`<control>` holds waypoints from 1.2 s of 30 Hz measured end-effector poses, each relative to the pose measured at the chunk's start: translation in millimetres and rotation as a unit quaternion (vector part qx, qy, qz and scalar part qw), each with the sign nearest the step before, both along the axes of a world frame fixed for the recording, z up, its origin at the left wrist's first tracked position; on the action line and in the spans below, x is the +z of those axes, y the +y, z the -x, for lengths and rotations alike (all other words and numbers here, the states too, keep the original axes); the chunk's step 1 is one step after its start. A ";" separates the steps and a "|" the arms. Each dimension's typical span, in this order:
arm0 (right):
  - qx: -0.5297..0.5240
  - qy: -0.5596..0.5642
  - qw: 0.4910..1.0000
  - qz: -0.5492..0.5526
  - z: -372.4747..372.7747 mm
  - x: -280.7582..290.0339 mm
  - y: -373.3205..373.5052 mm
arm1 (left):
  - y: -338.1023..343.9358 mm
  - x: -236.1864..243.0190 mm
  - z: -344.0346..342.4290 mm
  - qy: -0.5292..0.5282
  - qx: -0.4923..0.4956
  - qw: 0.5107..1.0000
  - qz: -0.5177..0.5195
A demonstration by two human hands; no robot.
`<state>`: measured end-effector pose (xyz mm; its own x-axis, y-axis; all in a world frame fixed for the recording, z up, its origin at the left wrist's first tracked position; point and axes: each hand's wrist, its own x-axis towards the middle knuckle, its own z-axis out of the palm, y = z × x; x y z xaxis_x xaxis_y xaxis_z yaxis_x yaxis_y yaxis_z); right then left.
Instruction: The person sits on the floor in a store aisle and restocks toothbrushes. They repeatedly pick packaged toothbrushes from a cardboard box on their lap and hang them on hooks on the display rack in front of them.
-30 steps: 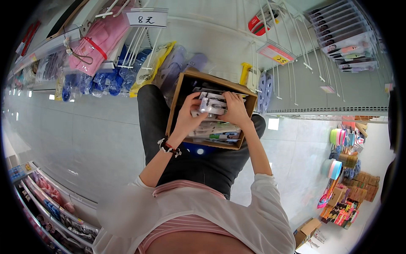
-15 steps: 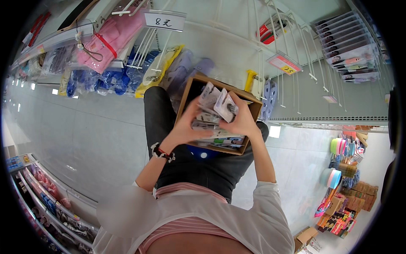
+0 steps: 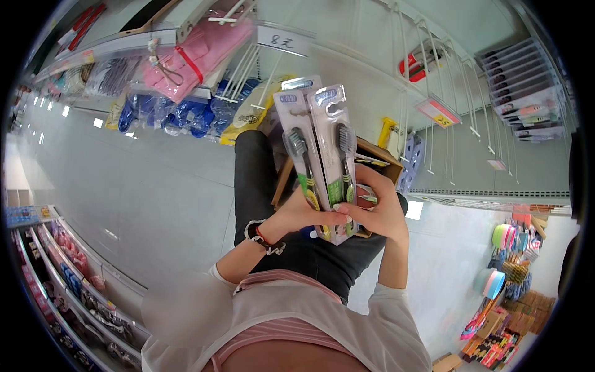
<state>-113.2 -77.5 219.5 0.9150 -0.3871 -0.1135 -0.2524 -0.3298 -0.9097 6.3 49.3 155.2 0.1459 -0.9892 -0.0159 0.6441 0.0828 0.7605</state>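
Near the middle of the frame the left hand [image 3: 296, 216] and right hand [image 3: 379, 214] both close round the lower end of the toothbrush packs [image 3: 317, 149], fanned upright with hang-holes uppermost (clear of the cardboard box [image 3: 372, 162] just behind).

A brown cardboard box [image 3: 378, 158] rests on the person's dark-trousered lap [image 3: 260, 180]. It seems to hold more flat packets [image 3: 370, 197], though hands hide most of them.

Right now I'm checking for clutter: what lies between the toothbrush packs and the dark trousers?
In the head view, an open cardboard box on the lap sits between the toothbrush packs, held by both hands, and the dark trousers.
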 end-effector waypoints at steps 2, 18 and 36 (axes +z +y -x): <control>-0.050 -0.061 0.995 -0.065 -6.7 2.2 12.9 | 3.9 -6.4 -0.1 0.034 0.016 0.999 0.015; -0.017 -0.208 0.973 -0.094 -98.7 83.9 4.7 | 41.4 5.8 -40.8 0.128 0.077 0.988 0.032; 0.088 -0.317 0.944 0.028 -231.1 177.8 -8.6 | 63.6 -16.8 -74.1 0.131 0.093 0.985 0.066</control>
<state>117.9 -86.1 397.3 0.8428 -0.2114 0.4949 0.4006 -0.3676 -0.8392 80.5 112.9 138.4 0.3324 -0.9418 0.0490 0.7812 0.3041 0.5451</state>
